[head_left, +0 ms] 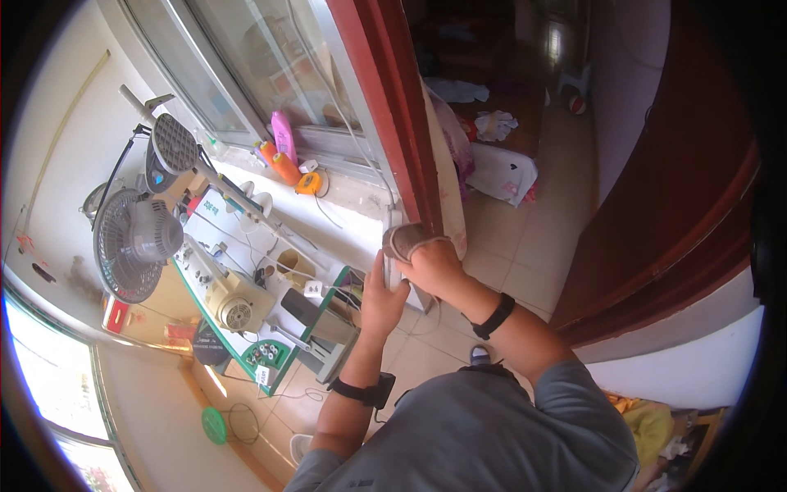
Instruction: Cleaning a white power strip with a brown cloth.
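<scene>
My right hand (433, 264) is closed on a brown cloth (403, 240) with a paler edge, close to the foot of the dark red door frame (420, 193). The cloth is bunched at the upper end of a narrow white, box-like piece (394, 217) by the wall. Just left of it, my left hand (382, 299) reaches up with its fingers stretched along the side of the white piece and its thumb apart. Its fingertips come near the cloth; whether they touch it I cannot tell. Dark bands circle both my wrists.
A sewing machine (234, 302) stands on a green-edged table (279, 381) at left, beside a grey fan (131, 246). Thread cones (285, 170) and a pink bottle (283, 135) line the windowsill. A doorway opens ahead, with a dark red door (656, 238) at right. Cables cross the tiled floor.
</scene>
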Demonstrator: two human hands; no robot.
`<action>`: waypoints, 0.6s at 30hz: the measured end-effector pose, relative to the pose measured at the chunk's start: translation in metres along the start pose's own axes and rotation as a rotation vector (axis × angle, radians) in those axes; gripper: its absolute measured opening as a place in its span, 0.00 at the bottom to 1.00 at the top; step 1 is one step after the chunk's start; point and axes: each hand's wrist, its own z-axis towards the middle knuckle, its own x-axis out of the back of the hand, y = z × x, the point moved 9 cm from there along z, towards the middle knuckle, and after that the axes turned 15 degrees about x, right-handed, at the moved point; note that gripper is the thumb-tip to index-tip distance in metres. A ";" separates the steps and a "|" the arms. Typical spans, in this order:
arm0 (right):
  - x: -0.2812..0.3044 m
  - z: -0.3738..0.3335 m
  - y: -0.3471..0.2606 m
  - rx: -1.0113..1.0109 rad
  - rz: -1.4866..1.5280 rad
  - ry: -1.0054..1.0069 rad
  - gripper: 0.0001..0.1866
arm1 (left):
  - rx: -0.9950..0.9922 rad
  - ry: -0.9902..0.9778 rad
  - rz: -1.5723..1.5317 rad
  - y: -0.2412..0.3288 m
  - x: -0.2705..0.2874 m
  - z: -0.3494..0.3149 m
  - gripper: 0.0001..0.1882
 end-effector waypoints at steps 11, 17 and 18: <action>-0.017 0.006 0.005 0.057 -0.073 -0.212 0.16 | 0.211 -0.040 0.070 -0.008 0.005 -0.006 0.38; -0.032 0.008 0.024 -0.092 -0.084 -0.293 0.11 | 0.232 -0.031 0.186 -0.013 0.006 0.001 0.39; -0.029 0.007 0.021 -0.043 -0.056 -0.253 0.13 | 0.232 -0.053 0.206 -0.014 0.005 -0.003 0.39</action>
